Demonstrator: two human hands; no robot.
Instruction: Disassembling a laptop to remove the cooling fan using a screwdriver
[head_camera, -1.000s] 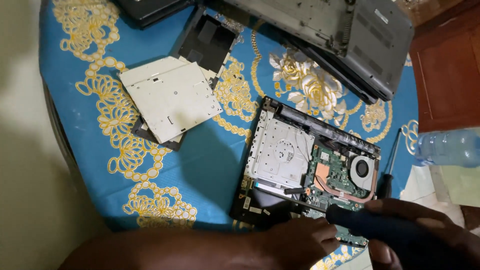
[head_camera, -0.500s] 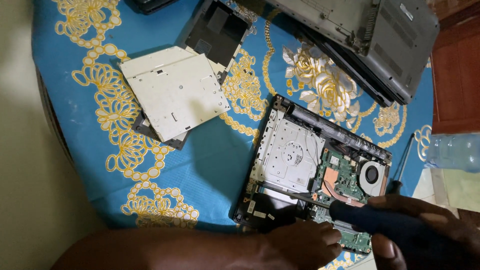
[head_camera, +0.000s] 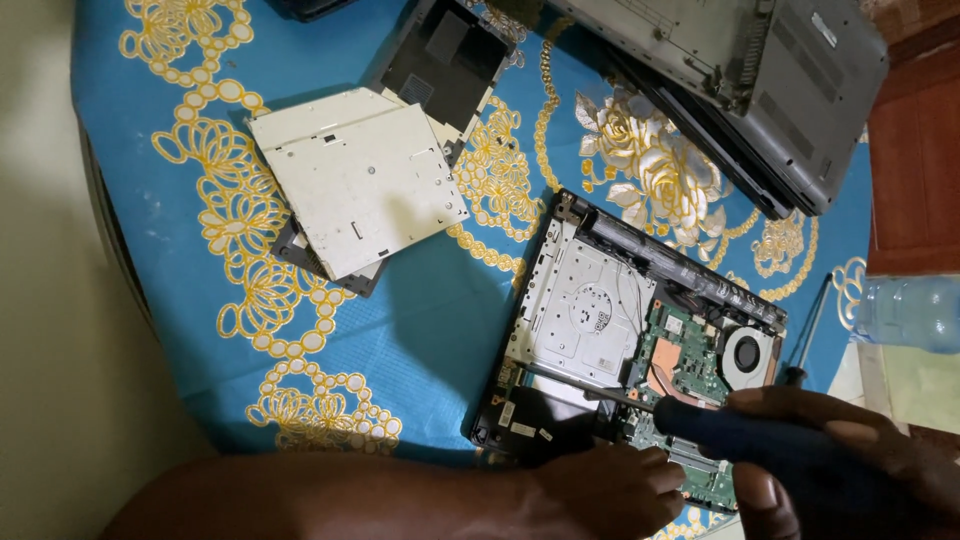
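An opened laptop base (head_camera: 600, 310) lies on the blue cloth, showing a silver metal plate, a green circuit board (head_camera: 690, 355) and a round fan (head_camera: 747, 354). My right hand (head_camera: 850, 450) grips a dark blue-handled screwdriver (head_camera: 740, 435), its thin shaft pointing left over the board's lower edge. My left hand (head_camera: 610, 490) rests flat on the near edge of the laptop base, fingers together, right next to the screwdriver tip.
Two loose optical drives (head_camera: 355, 190) lie stacked at the left. A black cover panel (head_camera: 445, 55) and stacked grey laptops (head_camera: 760, 90) sit at the far side. A second screwdriver (head_camera: 808, 335) and a plastic bottle (head_camera: 910, 312) are at the right. The table (head_camera: 420, 300) has a blue and gold cloth.
The view has shifted slightly, so everything sits a little lower and further right. Both hands stay at the near edge of the laptop base with the screwdriver.
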